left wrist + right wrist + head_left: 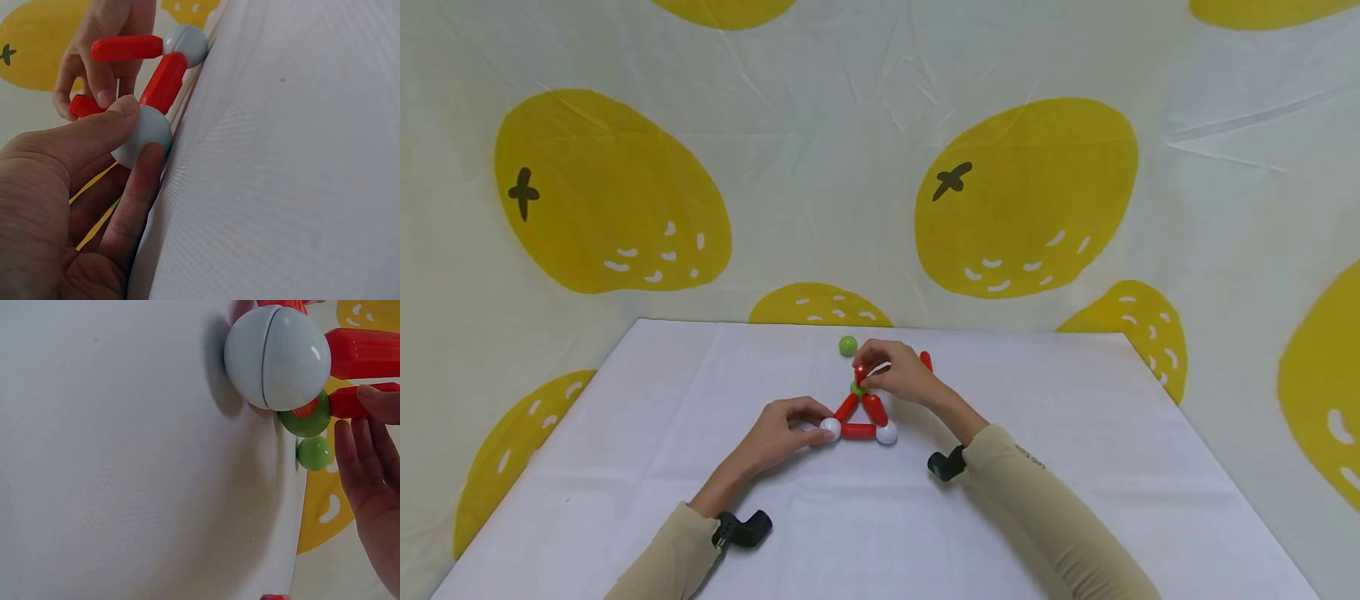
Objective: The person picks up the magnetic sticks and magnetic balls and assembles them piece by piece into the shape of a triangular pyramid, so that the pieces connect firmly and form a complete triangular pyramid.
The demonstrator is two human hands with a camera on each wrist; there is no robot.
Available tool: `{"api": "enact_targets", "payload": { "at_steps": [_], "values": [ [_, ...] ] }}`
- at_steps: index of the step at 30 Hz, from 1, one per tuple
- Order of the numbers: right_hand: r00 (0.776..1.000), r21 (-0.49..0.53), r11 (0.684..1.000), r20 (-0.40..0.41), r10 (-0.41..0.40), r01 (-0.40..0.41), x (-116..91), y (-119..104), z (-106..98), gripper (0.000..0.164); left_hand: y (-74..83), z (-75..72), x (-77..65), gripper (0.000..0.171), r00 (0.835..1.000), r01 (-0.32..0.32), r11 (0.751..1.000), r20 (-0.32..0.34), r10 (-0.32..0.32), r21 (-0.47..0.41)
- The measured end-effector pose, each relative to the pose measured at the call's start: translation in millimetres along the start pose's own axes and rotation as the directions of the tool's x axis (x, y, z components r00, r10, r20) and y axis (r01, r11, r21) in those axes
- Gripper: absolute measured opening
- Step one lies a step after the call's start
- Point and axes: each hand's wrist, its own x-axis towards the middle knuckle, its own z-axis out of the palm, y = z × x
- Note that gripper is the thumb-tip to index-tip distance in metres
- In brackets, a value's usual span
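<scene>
On the table a triangle of red rods joins two white balls at the front and a green ball (310, 423) at the back. My left hand (782, 432) pinches the left white ball (144, 134) between thumb and finger. From the right white ball (278, 357) another red rod (128, 48) sticks up. My right hand (898, 372) grips a red rod (349, 402) between thumb and fingers, its lower end touching the green ball. A front red rod (858, 431) links the white balls.
A loose green ball (847, 345) lies behind the triangle near the table's back edge. Another red rod (926, 360) shows beyond my right hand, partly hidden. A curtain (820, 167) with yellow fruit prints hangs behind the white table (1060, 467).
</scene>
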Motion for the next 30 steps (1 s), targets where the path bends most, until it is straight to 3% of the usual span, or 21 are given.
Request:
{"api": "enact_targets", "payload": {
  "at_steps": [6, 18, 25, 30],
  "values": [
    [0.998, 0.02, 1.0, 0.057, -0.018, 0.017, -2, -1, 1, 0.019, -0.2, -0.8, -0.1, 0.026, 1.0, 0.005, 1.0, 0.002, -0.005, 0.001],
    [0.999, 0.024, 1.0, 0.052, -0.007, 0.006, -6, 0, -1, 0.025, 1.1, -0.2, -0.6, 0.025, 1.0, 0.016, 1.0, -0.001, -0.016, -0.004],
    [0.995, -0.053, 0.997, -0.089, 0.05, -0.055, -10, 13, -25, 0.029, 1.3, 0.6, -0.3, 0.026, 1.0, 0.001, 1.0, 0.002, -0.001, 0.0],
    [0.962, -0.101, 0.976, -0.214, 0.169, -0.194, -14, 27, -48, 0.028, 1.0, 0.3, -1.0, 0.026, 1.0, 0.007, 1.0, 0.004, -0.007, 0.004]
  ]
}}
